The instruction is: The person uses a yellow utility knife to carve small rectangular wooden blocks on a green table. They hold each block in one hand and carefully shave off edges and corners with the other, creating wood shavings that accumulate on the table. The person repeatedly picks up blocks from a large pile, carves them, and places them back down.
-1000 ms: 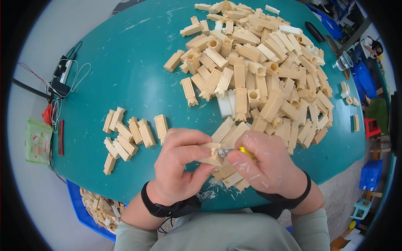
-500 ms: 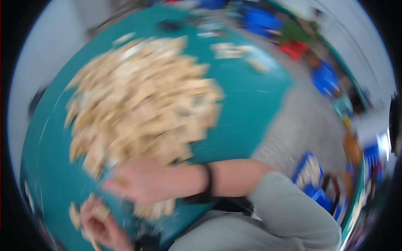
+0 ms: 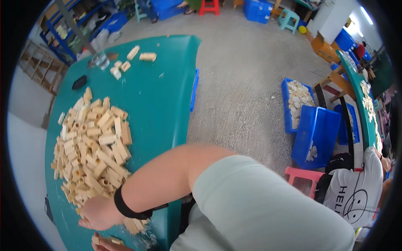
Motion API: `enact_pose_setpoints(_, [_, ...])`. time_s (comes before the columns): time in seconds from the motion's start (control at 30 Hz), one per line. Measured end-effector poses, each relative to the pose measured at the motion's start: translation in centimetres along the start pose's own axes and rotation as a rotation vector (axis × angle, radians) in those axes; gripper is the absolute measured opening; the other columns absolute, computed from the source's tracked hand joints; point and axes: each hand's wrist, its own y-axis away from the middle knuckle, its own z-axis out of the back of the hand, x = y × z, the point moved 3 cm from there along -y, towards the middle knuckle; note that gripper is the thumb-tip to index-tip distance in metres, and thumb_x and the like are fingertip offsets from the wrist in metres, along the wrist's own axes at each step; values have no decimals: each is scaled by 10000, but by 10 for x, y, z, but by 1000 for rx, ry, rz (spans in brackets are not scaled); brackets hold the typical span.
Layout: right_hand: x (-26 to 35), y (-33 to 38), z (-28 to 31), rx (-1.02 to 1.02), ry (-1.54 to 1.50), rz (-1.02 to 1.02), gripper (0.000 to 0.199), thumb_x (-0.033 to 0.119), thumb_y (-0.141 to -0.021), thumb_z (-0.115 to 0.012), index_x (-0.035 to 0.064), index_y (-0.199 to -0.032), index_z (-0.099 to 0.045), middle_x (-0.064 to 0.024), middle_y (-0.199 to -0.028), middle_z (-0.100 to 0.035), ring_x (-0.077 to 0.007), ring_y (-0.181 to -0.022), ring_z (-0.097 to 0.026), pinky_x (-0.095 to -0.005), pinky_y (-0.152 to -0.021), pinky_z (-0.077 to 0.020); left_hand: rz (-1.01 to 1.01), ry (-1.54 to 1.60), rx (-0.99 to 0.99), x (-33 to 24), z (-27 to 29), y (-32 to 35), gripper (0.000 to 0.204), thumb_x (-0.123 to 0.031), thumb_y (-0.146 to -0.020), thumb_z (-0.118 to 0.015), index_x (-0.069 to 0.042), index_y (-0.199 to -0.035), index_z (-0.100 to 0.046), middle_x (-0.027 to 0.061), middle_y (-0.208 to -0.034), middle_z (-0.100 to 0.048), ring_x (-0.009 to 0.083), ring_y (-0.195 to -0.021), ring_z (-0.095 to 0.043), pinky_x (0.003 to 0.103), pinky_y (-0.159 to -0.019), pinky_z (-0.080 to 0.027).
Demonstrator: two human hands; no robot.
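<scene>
A large heap of pale wooden blocks (image 3: 95,138), several with round holes in their ends, covers the near left of the green table (image 3: 161,104). My right hand (image 3: 99,212) reaches across to the heap's near edge. Its fingers are curled downward, and what they hold, if anything, is hidden. At the lower edge, my left hand (image 3: 109,247) is closed around a pale wooden block (image 3: 109,240); only part of this hand shows. A few loose blocks (image 3: 133,226) lie beside my right wrist, with pale dust on the tabletop there.
Toward the table's far end are a few separate blocks (image 3: 147,56), a clear cup (image 3: 100,60) and a black object (image 3: 79,82). On the floor to the right stand blue crates (image 3: 316,134), one holding pale pieces, and a pink stool (image 3: 305,178). A person (image 3: 356,184) sits at another table.
The view has swung right, bringing the floor, crates and seated person further into sight. My right hand stays at the heap's near edge; my left hand sits lower in the picture, still holding wood.
</scene>
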Motion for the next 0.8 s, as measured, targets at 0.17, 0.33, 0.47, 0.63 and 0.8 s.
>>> enact_pose_setpoints(0.17, [-6,-13,-19,-27,-178,-91,444,335,-896,-386,-6,-724,-614,-170,-645,-592,-323,-642,-595,-413,-621,-468,30,-158,-80,-5,4,0,232,-214,-889,-489,-8,-996,-502,98,-883,-518,190,-766,-469,305,-719,-387])
enact_pose_setpoints(0.33, [-11,14,6,-66,-186,-163,449,350,-893,-376,-24,-705,-538,-191,-649,-568,-346,-621,-557,-442,-596,-425,145,-122,-88,-25,2,9,320,-297,-911,-467,-13,-1045,-530,108,-887,-537,194,-753,-468,316,-695,-388])
enact_pose_setpoints(0.47, [33,64,52,223,-22,-298,596,438,-943,-241,-26,-746,-560,-107,-633,-497,-214,-527,-370,-385,-582,-347,-81,35,51,-3,-13,3,339,-332,-905,-486,-13,-957,-590,92,-800,-541,164,-639,-430,340,-629,-386])
enact_pose_setpoints(0.63, [38,48,29,148,-153,-54,440,399,-947,-279,23,-1012,-499,-107,-681,-521,-203,-537,-392,-369,-566,-353,-110,59,8,-20,10,7,335,-334,-901,-502,-6,-920,-570,61,-746,-501,169,-634,-410,320,-641,-369])
enact_pose_setpoints(0.8, [-4,13,5,6,-298,-31,423,412,-885,-403,-4,-852,-471,-132,-658,-553,-232,-542,-504,-357,-551,-425,-70,120,8,-27,0,10,313,-302,-905,-501,0,-959,-565,83,-812,-530,188,-681,-442,324,-674,-390])
